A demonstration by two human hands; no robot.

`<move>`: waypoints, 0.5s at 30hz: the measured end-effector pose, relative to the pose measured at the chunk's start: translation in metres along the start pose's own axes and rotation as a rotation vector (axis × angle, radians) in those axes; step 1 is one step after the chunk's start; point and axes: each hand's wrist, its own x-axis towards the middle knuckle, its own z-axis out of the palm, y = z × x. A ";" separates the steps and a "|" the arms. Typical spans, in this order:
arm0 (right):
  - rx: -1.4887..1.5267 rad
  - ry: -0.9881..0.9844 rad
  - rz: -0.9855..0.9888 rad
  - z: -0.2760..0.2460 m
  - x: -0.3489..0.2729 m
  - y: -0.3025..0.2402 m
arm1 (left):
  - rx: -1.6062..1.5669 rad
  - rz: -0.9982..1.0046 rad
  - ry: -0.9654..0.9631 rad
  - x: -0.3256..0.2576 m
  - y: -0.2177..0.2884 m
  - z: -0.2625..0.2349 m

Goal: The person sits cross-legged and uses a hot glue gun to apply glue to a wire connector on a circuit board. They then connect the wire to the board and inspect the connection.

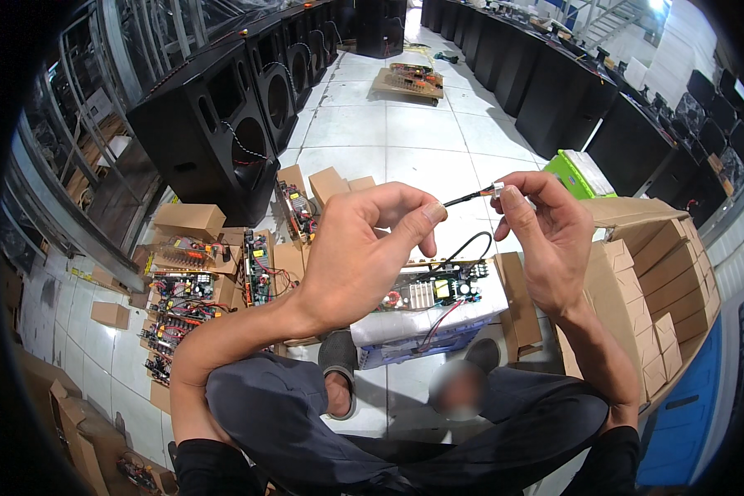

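Observation:
My left hand (pixel 357 252) pinches a short black cable (pixel 465 199) between thumb and forefinger. At the cable's other end, my right hand (pixel 552 244) grips a small white plug connector (pixel 498 189), with thin coloured wires running into it. Below both hands lies an amplifier circuit board (pixel 442 291) with silver heat-sink fins, a yellow transformer and a red-and-black wire pair. A black cable loop (pixel 476 240) rises from the board. The board rests on a white-topped, blue-sided block (pixel 426 335) between my feet. My left hand partly hides the board's left end.
Several more circuit boards (pixel 182 287) and cardboard boxes (pixel 188 220) cover the floor at left. A large carton (pixel 612 310) holding small boxes stands at right, near a green bin (pixel 572 175). Black speaker cabinets (pixel 207 132) line both sides. Farther off sits a wooden dolly (pixel 387 83) carrying boards.

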 end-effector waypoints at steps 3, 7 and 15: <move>-0.005 0.000 0.009 -0.001 0.000 0.000 | 0.007 -0.010 -0.004 0.000 0.000 0.000; 0.004 0.000 0.026 -0.001 0.000 0.000 | 0.023 -0.004 -0.007 0.000 -0.001 0.001; 0.030 -0.017 0.083 -0.003 0.002 0.000 | 0.021 -0.012 -0.015 0.000 0.000 0.001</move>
